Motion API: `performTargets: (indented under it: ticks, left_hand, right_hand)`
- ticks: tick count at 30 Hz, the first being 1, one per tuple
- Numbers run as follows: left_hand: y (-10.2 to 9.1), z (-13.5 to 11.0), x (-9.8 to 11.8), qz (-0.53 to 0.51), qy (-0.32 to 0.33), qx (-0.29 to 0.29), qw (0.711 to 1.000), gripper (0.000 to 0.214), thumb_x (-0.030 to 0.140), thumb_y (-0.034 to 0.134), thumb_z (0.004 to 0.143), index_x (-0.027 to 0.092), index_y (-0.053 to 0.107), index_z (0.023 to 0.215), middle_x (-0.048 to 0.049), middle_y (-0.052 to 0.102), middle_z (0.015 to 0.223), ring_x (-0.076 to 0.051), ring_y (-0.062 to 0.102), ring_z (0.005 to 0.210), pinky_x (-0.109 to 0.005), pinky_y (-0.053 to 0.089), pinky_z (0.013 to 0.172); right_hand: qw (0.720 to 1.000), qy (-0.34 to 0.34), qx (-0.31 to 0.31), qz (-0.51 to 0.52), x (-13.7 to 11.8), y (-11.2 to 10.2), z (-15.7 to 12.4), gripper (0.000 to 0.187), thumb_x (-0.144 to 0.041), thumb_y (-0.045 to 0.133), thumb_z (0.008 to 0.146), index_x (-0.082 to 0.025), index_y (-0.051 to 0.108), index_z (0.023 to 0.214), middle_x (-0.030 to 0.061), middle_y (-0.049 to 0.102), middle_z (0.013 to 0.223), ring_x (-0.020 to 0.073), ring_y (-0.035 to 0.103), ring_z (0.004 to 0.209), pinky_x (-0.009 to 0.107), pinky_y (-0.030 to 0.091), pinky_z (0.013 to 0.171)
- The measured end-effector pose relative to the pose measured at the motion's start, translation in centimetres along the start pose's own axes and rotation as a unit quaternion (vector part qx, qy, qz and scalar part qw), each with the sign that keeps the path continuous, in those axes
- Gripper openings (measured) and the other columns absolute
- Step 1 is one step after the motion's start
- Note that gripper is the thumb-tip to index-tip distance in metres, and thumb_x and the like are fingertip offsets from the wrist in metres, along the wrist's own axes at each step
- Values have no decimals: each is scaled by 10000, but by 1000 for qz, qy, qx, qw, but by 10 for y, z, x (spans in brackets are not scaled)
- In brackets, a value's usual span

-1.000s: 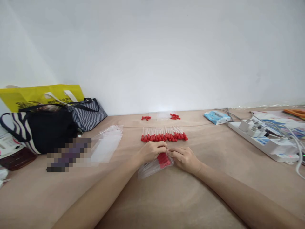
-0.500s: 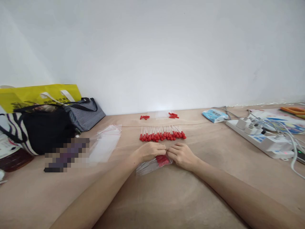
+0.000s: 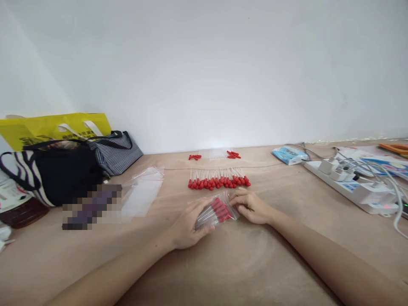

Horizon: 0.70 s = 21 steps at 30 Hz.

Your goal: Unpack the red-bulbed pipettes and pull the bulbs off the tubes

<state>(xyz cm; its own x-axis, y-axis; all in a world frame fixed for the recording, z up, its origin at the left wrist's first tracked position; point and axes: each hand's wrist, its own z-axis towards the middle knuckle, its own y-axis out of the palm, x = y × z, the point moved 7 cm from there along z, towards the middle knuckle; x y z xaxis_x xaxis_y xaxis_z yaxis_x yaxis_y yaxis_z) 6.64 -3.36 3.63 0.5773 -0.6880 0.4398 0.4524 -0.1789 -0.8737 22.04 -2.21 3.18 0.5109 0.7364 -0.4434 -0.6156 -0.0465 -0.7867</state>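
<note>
A clear zip bag holding several droppers with red bulbs lies between my two hands. My left hand grips its left end, the thumb along the near side and the fingers on the far side. At the right end, the curled fingers of my right hand pinch the bag's edge. Just beyond the bag, a row of loose droppers rests on the table, red bulbs towards me and clear stems pointing away.
Flat empty zip bags lie to the left, beside a blurred dark object. Farther back are small red pieces and more red-ended pieces. Bags stand left; a tissue pack and a power strip sit right.
My hands have moved apart from the bag's upper edge. The left hand now wraps the stem end, and the bag has turned so the droppers inside show clearly.
</note>
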Motion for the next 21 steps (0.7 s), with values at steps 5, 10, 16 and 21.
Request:
performTargets:
  ticks: [5, 10, 16, 21]
  left_hand:
    - [7, -7, -1, -34, -20, -32, 999, 546, 310, 476, 804, 230, 271, 1304, -53, 400, 1325, -214, 381, 1196, -395, 311, 1004]
    - [9, -2, -4, -46, -23, -37, 998, 523, 311, 486, 797, 214, 313, 1281, -64, 415, 1312, -215, 402, 1179, -390, 328, 990]
    - [7, -4, -4, -52, -31, -21, 998, 531, 311, 510, 786, 221, 325, 1275, -69, 433, 1297, -228, 416, 1163, -406, 345, 968]
    - [7, -4, -3, -55, -26, -16, 998, 538, 300, 515, 785, 220, 316, 1279, -64, 442, 1288, -220, 422, 1159, -395, 347, 968]
  right_hand:
    - [976, 171, -1, 134, 26, 15, 1, 227, -128, 457, 715, -158, 657, 820, 21, 624, 731, 117, 525, 611, 223, 408, 562]
    - [963, 184, -3, 196, 24, 19, 5, 230, -284, 472, 789, -149, 657, 809, 16, 624, 739, 126, 527, 659, 233, 407, 609]
    - [946, 187, -62, 258, 19, 21, 4, 294, -418, 618, 681, -141, 619, 780, -50, 460, 556, 65, 371, 495, 193, 306, 470]
    - [932, 206, -80, 286, 13, 20, 1, 359, -351, 744, 520, -145, 603, 778, -48, 491, 608, 65, 396, 530, 187, 316, 478]
